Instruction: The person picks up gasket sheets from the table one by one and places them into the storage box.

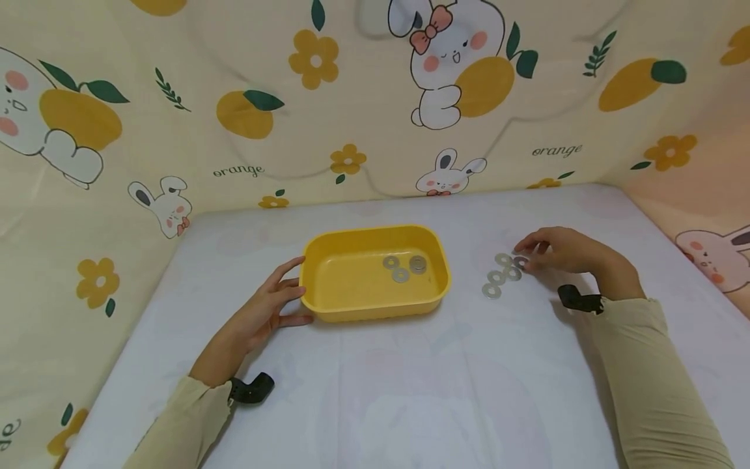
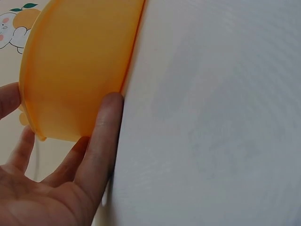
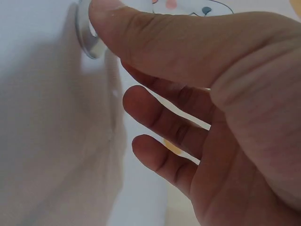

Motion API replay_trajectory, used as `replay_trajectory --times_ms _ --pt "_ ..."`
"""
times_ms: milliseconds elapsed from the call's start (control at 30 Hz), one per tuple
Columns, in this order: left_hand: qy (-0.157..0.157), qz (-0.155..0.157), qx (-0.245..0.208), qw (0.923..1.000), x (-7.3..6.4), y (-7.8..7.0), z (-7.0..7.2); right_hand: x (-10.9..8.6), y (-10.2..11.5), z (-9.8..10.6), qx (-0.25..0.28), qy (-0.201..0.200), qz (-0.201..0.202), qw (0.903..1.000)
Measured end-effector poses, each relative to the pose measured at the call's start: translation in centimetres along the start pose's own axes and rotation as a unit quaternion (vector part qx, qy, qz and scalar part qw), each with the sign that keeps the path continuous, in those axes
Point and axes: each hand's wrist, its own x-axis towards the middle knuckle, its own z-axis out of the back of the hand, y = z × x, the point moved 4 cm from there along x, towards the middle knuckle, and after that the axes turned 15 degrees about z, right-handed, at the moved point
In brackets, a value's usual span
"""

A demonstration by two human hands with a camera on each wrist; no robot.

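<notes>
A yellow plastic tray (image 1: 375, 312) stands on the white cloth, with several flat metal washers (image 1: 401, 275) lying inside it. My left hand (image 1: 266, 306) is at its left end, fingers spread along the rim and the thumb low against the near side. In the left wrist view the thumb (image 2: 106, 127) lies nearly straight beside the tray wall. To the right of the tray, my right hand (image 1: 559, 251) pinches a metal washer (image 3: 87, 33) at the thumb tip; the index fingertip is hidden in the right wrist view. Several more washers (image 1: 496, 278) lie grouped beside this hand.
The white cloth (image 1: 375, 397) covers the table. A cream backdrop (image 1: 363, 117) printed with rabbits and oranges rises behind it and at both sides. Each wrist carries a black camera mount, one on the left (image 1: 252, 389) and one on the right (image 1: 577, 299).
</notes>
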Motion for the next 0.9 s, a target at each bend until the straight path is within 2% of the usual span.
replay_trajectory --times_ms 333,567,900 --pt "0.000 0.000 -0.001 1.0000 -0.05 0.04 -0.03 0.48 -0.59 -0.81 0.020 0.030 -0.009 0.9993" --pt "-0.001 0.001 -0.003 1.0000 -0.02 0.16 0.09 0.52 -0.26 -0.89 0.025 0.019 -0.008 0.9995" --pt "0.005 -0.002 -0.002 1.0000 0.05 0.17 0.08 0.29 -0.14 -1.00 0.020 0.030 0.002 0.9993"
